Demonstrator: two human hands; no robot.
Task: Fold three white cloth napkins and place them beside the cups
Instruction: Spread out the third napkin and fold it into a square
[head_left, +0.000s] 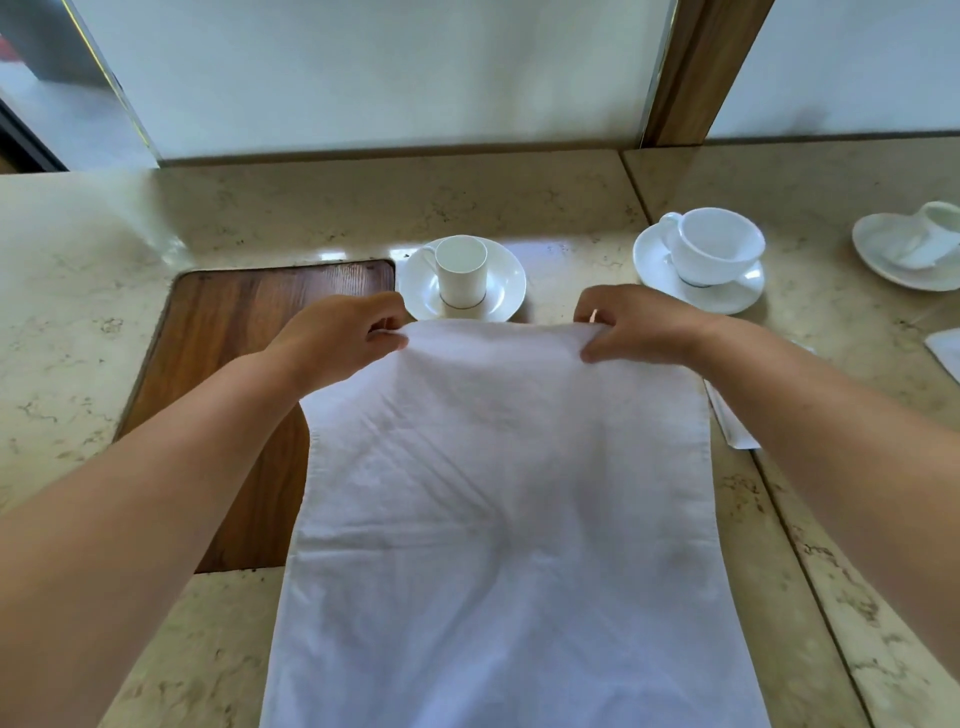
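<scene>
My left hand (343, 332) and right hand (631, 325) pinch the far corners of a white napkin (498, 519) mid-frame, just below a cup (461, 275) on the marble surface (78, 312).

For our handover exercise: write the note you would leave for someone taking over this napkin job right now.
Left hand and right hand: each pinches a far corner of the white napkin, spread lengthwise on the marble counter.
Straight cup on its saucer sits just beyond the napkin; wide cup to its right; third cup at the right edge.
A folded white piece shows under the right forearm, another further right.
Left: finish folding this napkin, place it beside a cup.
</scene>
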